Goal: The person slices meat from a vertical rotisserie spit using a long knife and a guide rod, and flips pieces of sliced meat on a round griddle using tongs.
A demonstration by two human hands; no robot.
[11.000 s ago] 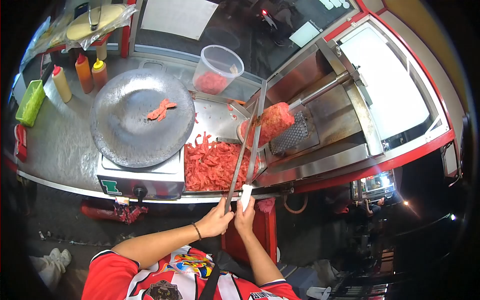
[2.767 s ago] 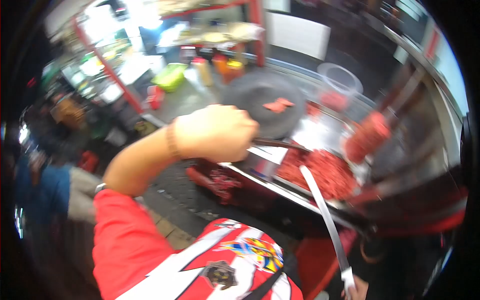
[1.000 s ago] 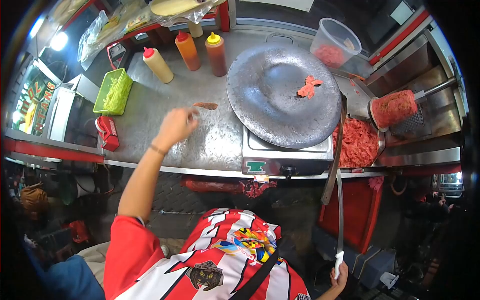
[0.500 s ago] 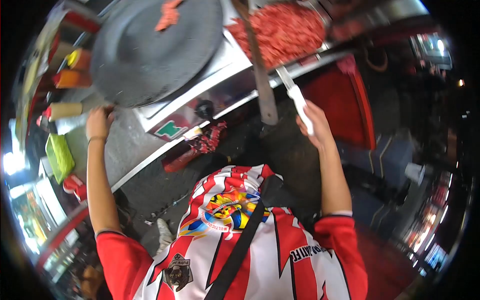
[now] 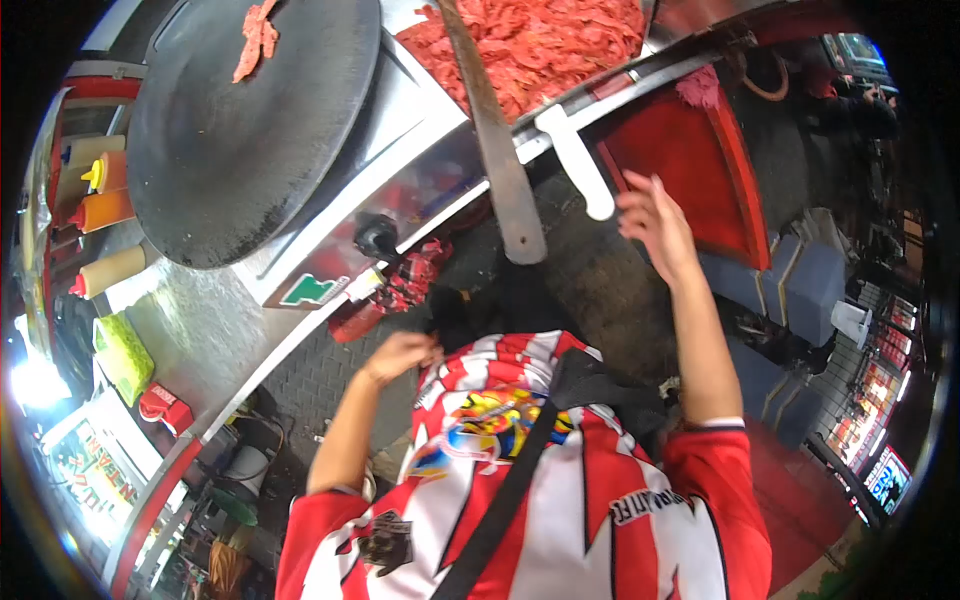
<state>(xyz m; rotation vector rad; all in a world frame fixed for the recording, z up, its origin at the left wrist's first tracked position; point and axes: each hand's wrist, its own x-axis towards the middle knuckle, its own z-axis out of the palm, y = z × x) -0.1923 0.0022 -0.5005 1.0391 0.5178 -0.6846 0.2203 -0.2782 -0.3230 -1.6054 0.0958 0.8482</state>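
Observation:
My right hand (image 5: 655,225) is open, its fingers spread just right of a white-handled knife (image 5: 580,165) without holding it. The handle juts over the counter's front edge, and I cannot see the blade. My left hand (image 5: 400,355) is at the front of my striped shirt (image 5: 500,380), fingers curled in; whether they hold anything is hidden. Beside the knife, a long flat brown bar (image 5: 505,170) with a hole in its end lies across a heap of sliced red meat (image 5: 560,50). Some meat strips (image 5: 258,40) sit on the large dark griddle (image 5: 250,140).
Sauce bottles (image 5: 105,210) line the left side, with a green bag (image 5: 122,358) and a red box (image 5: 165,408) below. A black knob (image 5: 376,236) sticks out of the stove front. A red panel (image 5: 690,170) stands at right.
My right hand has let go of the knife, which now rests at the counter's edge. My left hand has moved from beside the griddle down to my shirt. The view has shifted.

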